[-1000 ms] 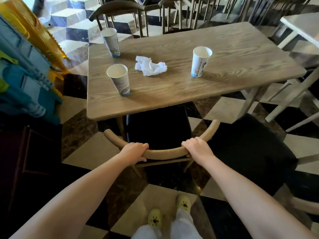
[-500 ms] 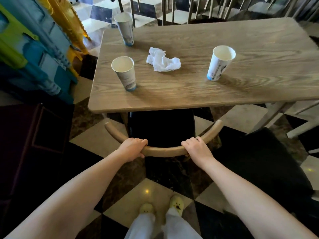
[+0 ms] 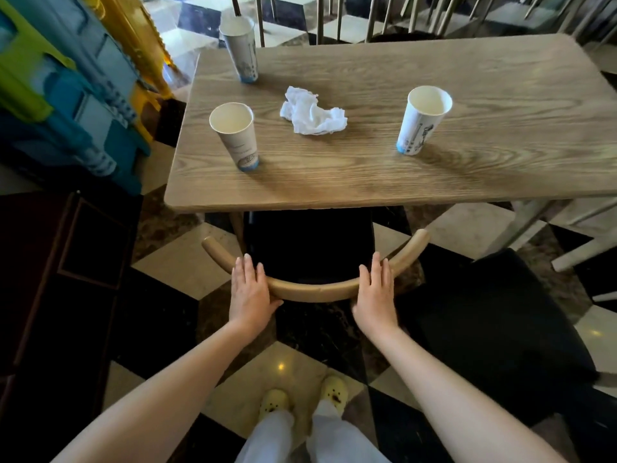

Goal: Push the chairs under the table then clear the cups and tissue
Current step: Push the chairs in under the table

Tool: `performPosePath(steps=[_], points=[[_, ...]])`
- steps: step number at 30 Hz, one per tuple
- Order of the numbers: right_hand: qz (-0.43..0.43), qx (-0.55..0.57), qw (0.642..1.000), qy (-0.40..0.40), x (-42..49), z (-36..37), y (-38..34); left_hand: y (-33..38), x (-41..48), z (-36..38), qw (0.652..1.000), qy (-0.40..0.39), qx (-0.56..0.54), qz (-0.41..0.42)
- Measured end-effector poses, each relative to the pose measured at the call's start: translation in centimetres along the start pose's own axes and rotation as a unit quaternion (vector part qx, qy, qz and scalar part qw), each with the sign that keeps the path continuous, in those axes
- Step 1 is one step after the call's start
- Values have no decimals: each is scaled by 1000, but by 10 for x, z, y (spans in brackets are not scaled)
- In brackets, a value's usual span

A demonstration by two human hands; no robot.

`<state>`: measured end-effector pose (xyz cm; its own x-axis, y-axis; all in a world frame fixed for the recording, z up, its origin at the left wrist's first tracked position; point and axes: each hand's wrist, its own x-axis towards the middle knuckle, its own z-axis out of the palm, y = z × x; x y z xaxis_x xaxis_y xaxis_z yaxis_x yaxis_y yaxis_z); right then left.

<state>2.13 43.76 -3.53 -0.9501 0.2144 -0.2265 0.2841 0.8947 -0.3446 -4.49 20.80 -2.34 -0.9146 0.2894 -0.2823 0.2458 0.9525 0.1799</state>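
My left hand (image 3: pixel 248 295) and right hand (image 3: pixel 375 295) rest flat and open on the chair back (image 3: pixel 314 290), gripping nothing; a hard shove could jolt the table (image 3: pixel 500 175) and topple cups.

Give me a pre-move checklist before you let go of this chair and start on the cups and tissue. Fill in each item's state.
1. Near chair pushed in: ok, most of its black seat lies under the table edge.
2. Left hand and right hand free to lift: ok, fingers flat on the backrest, not curled.
3. Second chair at the right pushed in: not ok, its dark seat stands clear of the table.
4. Three cups upright: ok, near left cup, far cup, right cup.
5. Cups empty: cannot tell.
6. Tissue reachable: ok, it lies crumpled between the cups.
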Motion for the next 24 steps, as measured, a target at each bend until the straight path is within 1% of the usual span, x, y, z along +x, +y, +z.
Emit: performPosePath(steps=[3,5,7,11,15,20,24], points=[[44,74,996,32,-25,12,-20,11,-9,2,996,8,-64,-54],[73,135,988,33,-35,19,-31,19,-12,3,990,12,-103,-91],[93,166,981,27,-35,23,-37,23,-12,3,986,5,-126,-113],[123,154,980,15,-22,24,-50,23,-6,2,981,-18,-147,-125],[142,129,981,21,-17,28,-57,22,-2,3,982,-27,-137,-127],[127,122,984,8,-17,28,-52,18,-3,8,984,-17,-137,-117],[101,92,991,7,-23,25,-44,14,-5,6,986,-15,-110,-121]])
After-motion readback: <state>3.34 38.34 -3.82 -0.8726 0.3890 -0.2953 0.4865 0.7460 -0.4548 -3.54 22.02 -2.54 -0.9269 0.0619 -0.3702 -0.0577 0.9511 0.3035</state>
